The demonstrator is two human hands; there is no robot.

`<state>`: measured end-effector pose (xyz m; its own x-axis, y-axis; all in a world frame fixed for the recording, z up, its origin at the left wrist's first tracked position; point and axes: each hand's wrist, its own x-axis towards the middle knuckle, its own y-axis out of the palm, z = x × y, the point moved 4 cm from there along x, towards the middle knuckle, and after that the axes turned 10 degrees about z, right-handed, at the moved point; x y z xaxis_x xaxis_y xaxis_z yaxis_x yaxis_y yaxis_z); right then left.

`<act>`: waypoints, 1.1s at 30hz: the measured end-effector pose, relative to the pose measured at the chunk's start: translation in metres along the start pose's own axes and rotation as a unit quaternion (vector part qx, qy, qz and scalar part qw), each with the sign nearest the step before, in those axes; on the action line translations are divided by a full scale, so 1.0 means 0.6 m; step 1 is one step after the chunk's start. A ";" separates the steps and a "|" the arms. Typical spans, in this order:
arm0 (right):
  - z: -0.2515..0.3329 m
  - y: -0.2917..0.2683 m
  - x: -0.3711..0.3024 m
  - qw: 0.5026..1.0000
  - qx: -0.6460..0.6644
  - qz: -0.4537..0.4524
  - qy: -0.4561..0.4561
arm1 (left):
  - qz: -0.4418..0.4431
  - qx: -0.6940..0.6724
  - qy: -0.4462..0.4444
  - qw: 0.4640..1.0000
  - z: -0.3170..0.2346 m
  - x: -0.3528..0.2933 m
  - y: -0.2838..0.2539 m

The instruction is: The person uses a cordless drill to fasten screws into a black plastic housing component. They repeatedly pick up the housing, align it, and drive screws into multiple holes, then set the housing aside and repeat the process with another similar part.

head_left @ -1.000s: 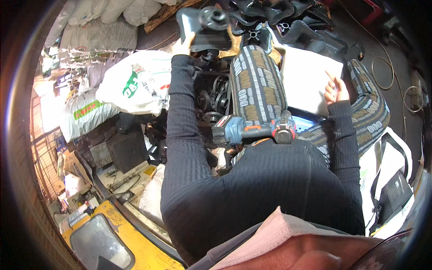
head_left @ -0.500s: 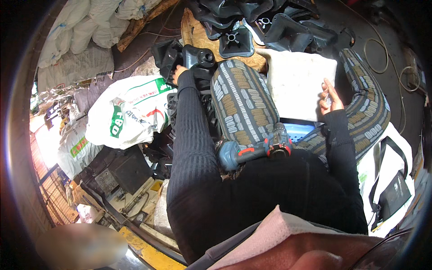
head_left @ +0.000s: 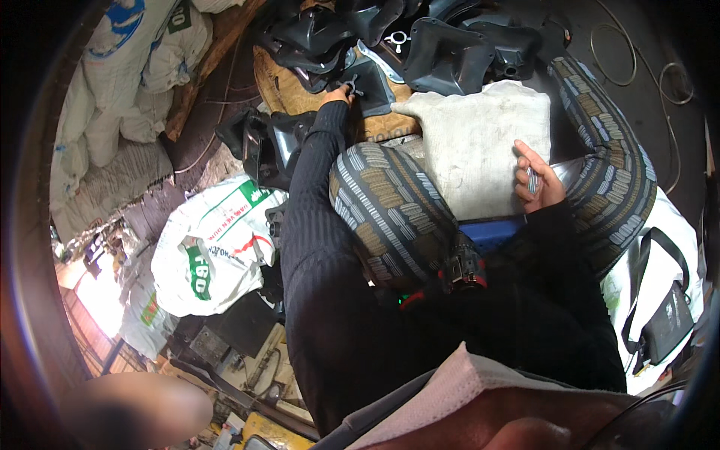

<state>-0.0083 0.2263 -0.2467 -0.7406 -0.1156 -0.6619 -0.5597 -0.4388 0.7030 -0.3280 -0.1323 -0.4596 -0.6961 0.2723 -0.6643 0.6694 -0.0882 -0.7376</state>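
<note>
Stretched far forward, my left hand (head_left: 340, 95) has its fingers closed at the grey spoked centre of a square black plastic horn (head_left: 377, 91), which lies on a piece of wood (head_left: 281, 84). My right hand (head_left: 541, 180) is half curled over a whitish cloth-covered pad (head_left: 476, 142). Small shiny metal pieces, apparently screws, are held in its fingers, while the index finger points outward. Across my lap rests a cordless drill (head_left: 465, 271), partly hidden by dark clothing. Between my legs, below the pad, shows a blue plastic tray or basket (head_left: 491, 232).
More black horns (head_left: 450, 56) are heaped at the far side, and others (head_left: 289, 139) stand left of my left forearm. White sacks (head_left: 214, 247) lie to the left. A white bag with a black strap (head_left: 637, 315) sits at right. Thin cable (head_left: 637, 75) loops over the floor.
My left hand has left the black horns on the left and reached forward to the square horn on the wood. My right hand stays over the pad. The view has shifted.
</note>
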 end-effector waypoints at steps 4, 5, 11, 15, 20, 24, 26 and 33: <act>0.006 0.042 -0.006 0.998 -0.013 -0.041 -0.044 | -0.012 -0.078 0.037 0.996 0.022 -0.019 -0.023; 0.003 0.046 -0.004 0.999 -0.022 0.001 -0.039 | -0.008 -0.121 0.037 0.992 0.040 -0.031 -0.039; 0.038 0.036 -0.041 0.996 -0.001 0.034 -0.078 | -0.047 -0.404 0.185 0.895 -0.147 -0.232 -0.291; 0.077 -0.016 -0.048 0.979 0.059 0.076 -0.181 | -0.222 -0.163 0.320 0.907 -0.399 -0.421 -0.314; 0.098 -0.041 -0.058 0.940 0.091 0.290 -0.154 | -0.111 0.104 0.325 0.933 -0.523 -0.449 -0.118; 0.074 -0.030 -0.107 0.962 -0.061 0.151 -0.218 | -0.156 0.052 0.273 0.948 -0.522 -0.527 -0.102; 0.080 -0.053 -0.083 0.970 -0.018 0.162 -0.181 | -0.272 0.023 0.273 0.923 -0.471 -0.579 -0.161; 0.070 -0.107 0.013 0.971 0.054 0.204 -0.112 | -0.340 -0.063 -0.211 0.914 0.131 -0.744 -0.172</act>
<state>0.0066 0.2909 -0.2861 -0.9644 -0.0572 -0.2582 -0.2301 -0.3003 0.9257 -0.1071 -0.3198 -0.0963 -0.9830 -0.1722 -0.0635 0.0498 0.0824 -0.9954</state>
